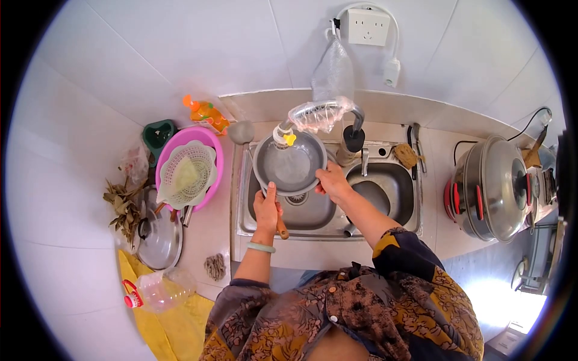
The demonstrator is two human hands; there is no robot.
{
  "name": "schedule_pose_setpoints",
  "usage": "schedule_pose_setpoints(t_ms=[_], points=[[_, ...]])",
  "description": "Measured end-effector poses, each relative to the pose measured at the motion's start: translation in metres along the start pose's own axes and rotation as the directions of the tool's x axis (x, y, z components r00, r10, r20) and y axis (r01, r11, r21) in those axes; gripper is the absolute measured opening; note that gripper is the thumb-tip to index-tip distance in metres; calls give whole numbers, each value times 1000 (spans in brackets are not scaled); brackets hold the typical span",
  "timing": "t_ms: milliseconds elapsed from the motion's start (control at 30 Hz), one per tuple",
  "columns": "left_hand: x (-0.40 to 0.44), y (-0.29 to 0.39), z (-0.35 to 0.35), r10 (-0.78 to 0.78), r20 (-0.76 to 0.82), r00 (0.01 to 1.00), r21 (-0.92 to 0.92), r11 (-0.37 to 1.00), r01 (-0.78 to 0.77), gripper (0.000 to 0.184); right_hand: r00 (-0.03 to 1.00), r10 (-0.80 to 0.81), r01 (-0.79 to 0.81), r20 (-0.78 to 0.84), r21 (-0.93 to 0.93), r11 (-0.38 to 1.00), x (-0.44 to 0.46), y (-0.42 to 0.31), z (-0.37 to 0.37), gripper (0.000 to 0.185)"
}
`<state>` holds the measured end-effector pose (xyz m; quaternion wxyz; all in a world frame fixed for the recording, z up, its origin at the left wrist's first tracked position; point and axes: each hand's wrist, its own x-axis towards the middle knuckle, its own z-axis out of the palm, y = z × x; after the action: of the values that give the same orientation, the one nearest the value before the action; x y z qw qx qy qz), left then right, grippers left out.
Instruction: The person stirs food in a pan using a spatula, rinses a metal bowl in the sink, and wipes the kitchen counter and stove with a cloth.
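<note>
A round grey metal bowl is held over the left basin of the sink, under the spout of the plastic-wrapped faucet. My left hand is closed on its lower left rim, thumb on top. On the right rim, the fingers of my right hand grip the edge. A wooden handle sticks out beneath my left hand. It seems to belong to the grey ladle left of the bowl; I cannot tell whether my hand holds it. A yellow piece sits on the spout.
Another pan rests in the right basin. Left of the sink are a pink basin with a pale colander, a pot lid and a plastic bottle. A large steamer pot stands at right; a brown scrubber lies behind the sink.
</note>
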<state>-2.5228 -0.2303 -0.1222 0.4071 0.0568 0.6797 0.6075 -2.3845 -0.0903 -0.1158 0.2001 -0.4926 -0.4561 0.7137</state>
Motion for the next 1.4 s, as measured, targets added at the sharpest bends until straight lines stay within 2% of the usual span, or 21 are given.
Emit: schedule_pose_setpoints(t_ms=[167, 300, 567, 667, 1133, 1400], points=[[6, 4, 0, 46, 9, 999, 4, 999, -46, 43, 1000, 5, -5, 4, 20, 1000, -5, 1, 0, 18], [15, 5, -3, 22, -28, 999, 24, 999, -22, 39, 1000, 14, -14, 2, 29, 999, -5, 3, -1, 17], [21, 8, 1, 9, 4, 1000, 49, 999, -10, 29, 1000, 24, -24, 12, 39, 999, -8, 2, 1, 17], [19, 9, 8, 58, -71, 996, 52, 997, -55, 25, 1000, 22, -22, 10, 34, 999, -6, 2, 2, 17], [35, 3, 1, 85, -22, 996, -10, 996, -85, 27, 1000, 24, -24, 11, 17, 1000, -3, 1, 4, 19], [29, 11, 7, 82, -39, 996, -23, 996, -83, 24, 996, -1, -4, 90, 51, 999, -6, -2, 0, 21]])
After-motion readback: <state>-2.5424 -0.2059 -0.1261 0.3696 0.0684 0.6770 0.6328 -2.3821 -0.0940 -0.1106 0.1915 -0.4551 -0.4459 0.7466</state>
